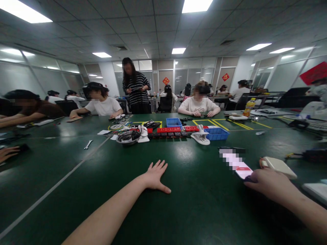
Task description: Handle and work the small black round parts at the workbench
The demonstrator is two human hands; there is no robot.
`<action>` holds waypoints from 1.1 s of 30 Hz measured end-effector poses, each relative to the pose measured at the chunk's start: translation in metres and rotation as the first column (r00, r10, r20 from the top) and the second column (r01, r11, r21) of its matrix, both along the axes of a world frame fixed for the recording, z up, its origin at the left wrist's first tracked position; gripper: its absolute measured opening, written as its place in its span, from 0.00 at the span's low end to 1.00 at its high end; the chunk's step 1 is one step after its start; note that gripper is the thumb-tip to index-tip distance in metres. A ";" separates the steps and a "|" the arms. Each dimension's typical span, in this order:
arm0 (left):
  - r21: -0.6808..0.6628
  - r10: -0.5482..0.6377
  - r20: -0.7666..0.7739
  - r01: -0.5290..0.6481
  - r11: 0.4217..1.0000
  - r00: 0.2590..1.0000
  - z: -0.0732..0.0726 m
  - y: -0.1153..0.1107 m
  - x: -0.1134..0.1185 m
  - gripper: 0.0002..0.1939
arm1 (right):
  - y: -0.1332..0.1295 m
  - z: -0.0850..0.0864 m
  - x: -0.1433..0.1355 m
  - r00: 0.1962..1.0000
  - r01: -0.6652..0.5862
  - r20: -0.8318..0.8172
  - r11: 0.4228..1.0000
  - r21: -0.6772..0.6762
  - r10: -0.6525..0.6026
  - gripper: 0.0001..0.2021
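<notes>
My left hand lies palm down on the green tabletop, fingers spread and thumb out, holding nothing. On the right, my right hand is closed, thumb and fingers curled round something small and dark that is mostly hidden. That hand is at the near end of a phone with a lit pink screen, part of it blurred out. Just beyond the hand sits a cream-coloured flat square object. A dark flat item lies past the far end of the phone.
Across the middle stand red power strips, blue bins, white clamp-like stands and a metal bowl of cables. A wrench lies left, a drink bottle farther right. Several people sit opposite; one person stands.
</notes>
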State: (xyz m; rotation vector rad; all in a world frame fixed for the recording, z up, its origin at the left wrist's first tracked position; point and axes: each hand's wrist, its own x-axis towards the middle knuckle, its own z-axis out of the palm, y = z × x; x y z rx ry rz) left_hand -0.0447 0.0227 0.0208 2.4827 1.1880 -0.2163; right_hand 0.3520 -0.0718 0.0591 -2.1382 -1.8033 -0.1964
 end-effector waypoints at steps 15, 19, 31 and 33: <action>-0.021 0.052 0.168 -0.049 0.999 0.984 -0.007 0.005 -0.005 0.55 | -0.036 0.004 -0.222 0.736 -0.677 -0.200 0.694 -0.247 0.647 0.08; -0.060 0.125 0.457 -0.110 0.992 0.880 -0.008 0.018 -0.016 0.31 | 0.005 -0.005 -0.254 0.765 -0.641 -0.129 0.764 -0.066 0.631 0.09; 0.175 0.102 0.569 -0.241 0.955 0.816 -0.020 0.013 -0.001 0.29 | 0.095 -0.044 -0.245 0.872 -0.468 -0.104 0.878 0.105 0.478 0.09; 0.237 0.121 0.526 -0.282 0.930 0.842 -0.019 0.011 0.005 0.25 | 0.095 -0.046 -0.244 0.873 -0.466 -0.108 0.879 0.105 0.475 0.10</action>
